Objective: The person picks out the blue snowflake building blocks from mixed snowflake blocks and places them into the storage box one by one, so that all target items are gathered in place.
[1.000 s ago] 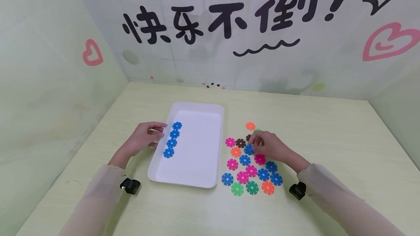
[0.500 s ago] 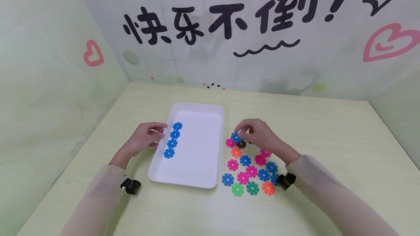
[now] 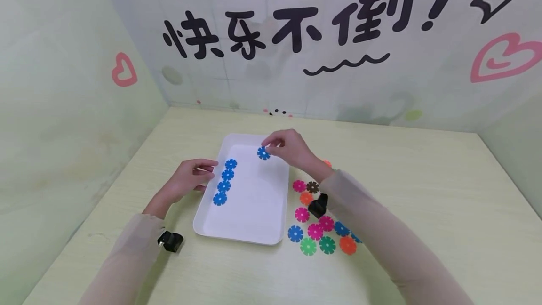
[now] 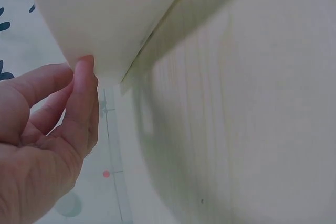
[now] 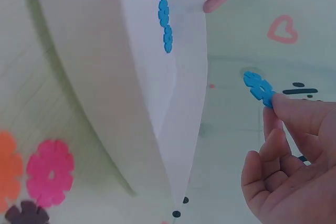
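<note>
My right hand pinches a blue notched plastic disc between thumb and fingertips, over the far right part of the white tray. In the right wrist view the held blue disc sticks out from the fingertips, seen at a slant. Along the tray's left side, several blue discs lie in a line. My left hand is at the left rim, its fingertips touching the edge. Up close in the left wrist view, those fingers meet the tray's outer wall.
Right of the tray, loose discs lie on the wooden table: pink, orange, green, brown and blue. My right forearm hides some of them. A printed wall stands behind the table.
My right hand has carried the blue disc from the loose discs leftward and away from me, over the tray. The left hand has stayed at the rim.
</note>
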Demonstrator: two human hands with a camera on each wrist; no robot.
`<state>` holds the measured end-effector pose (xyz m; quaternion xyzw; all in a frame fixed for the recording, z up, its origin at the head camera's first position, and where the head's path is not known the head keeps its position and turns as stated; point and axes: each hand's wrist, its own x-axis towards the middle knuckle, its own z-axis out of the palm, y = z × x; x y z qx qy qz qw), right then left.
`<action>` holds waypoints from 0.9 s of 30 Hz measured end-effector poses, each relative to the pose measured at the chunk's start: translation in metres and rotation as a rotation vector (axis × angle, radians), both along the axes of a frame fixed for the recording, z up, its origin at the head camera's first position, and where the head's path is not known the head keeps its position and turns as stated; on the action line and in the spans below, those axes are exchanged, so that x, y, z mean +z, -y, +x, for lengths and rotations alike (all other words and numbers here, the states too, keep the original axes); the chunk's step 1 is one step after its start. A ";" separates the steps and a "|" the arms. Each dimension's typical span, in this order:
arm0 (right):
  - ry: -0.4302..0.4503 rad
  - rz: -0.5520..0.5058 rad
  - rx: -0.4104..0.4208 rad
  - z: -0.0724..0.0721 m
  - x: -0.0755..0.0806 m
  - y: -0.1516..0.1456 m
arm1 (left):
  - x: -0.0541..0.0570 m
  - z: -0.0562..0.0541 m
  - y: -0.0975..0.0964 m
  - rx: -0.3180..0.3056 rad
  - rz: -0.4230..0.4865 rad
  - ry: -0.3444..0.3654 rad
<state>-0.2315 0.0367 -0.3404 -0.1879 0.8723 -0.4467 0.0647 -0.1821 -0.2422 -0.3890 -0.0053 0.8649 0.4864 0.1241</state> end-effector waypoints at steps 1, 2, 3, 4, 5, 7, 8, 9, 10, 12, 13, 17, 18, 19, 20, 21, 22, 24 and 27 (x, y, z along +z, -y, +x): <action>0.011 -0.012 -0.011 -0.004 0.001 0.006 | 0.000 0.000 0.000 -0.001 0.001 -0.003; 0.020 -0.025 -0.023 -0.007 0.001 0.011 | 0.000 -0.001 0.000 0.001 0.003 -0.003; 0.031 -0.041 -0.036 -0.010 0.001 0.017 | 0.001 -0.001 -0.001 0.002 0.005 -0.004; 0.048 -0.060 -0.054 -0.013 0.001 0.022 | 0.001 -0.001 -0.001 0.003 0.006 -0.005; 0.069 -0.085 -0.073 -0.016 0.001 0.028 | 0.000 -0.001 -0.001 0.004 0.007 -0.004; 0.120 -0.143 -0.110 -0.020 -0.002 0.038 | 0.000 0.000 -0.001 0.002 0.002 -0.002; 0.147 -0.174 -0.132 -0.022 -0.004 0.043 | -0.001 0.000 -0.001 0.004 -0.001 0.001; 0.178 -0.206 -0.155 -0.023 -0.006 0.047 | -0.001 0.000 -0.001 0.004 -0.005 0.002; 0.208 -0.237 -0.178 -0.024 -0.008 0.052 | -0.002 0.000 -0.001 0.006 -0.008 0.004; 0.264 -0.290 -0.218 -0.026 -0.012 0.061 | -0.003 -0.001 -0.002 0.002 -0.012 0.001; 0.286 -0.306 -0.237 -0.026 -0.014 0.066 | -0.003 -0.001 -0.001 0.004 -0.010 -0.001; 0.347 -0.322 -0.306 -0.027 -0.027 0.083 | -0.004 0.000 0.001 0.006 0.001 -0.006; 0.351 -0.313 -0.326 -0.027 -0.031 0.086 | -0.003 0.000 0.001 0.007 0.005 -0.008; 0.357 -0.307 -0.344 -0.027 -0.035 0.089 | -0.003 0.000 0.002 0.008 0.011 -0.008; 0.363 -0.303 -0.364 -0.028 -0.038 0.091 | -0.003 0.000 0.002 0.007 0.014 -0.008; 0.364 -0.301 -0.380 -0.028 -0.042 0.093 | -0.003 0.000 0.001 0.005 0.018 -0.009; 0.363 -0.299 -0.395 -0.027 -0.045 0.094 | -0.003 0.000 0.001 0.003 0.022 -0.010; 0.353 -0.287 -0.416 -0.027 -0.051 0.095 | -0.003 0.000 0.000 0.003 0.029 -0.010; 0.331 -0.286 -0.414 -0.027 -0.056 0.096 | -0.004 0.000 0.000 0.004 0.036 -0.014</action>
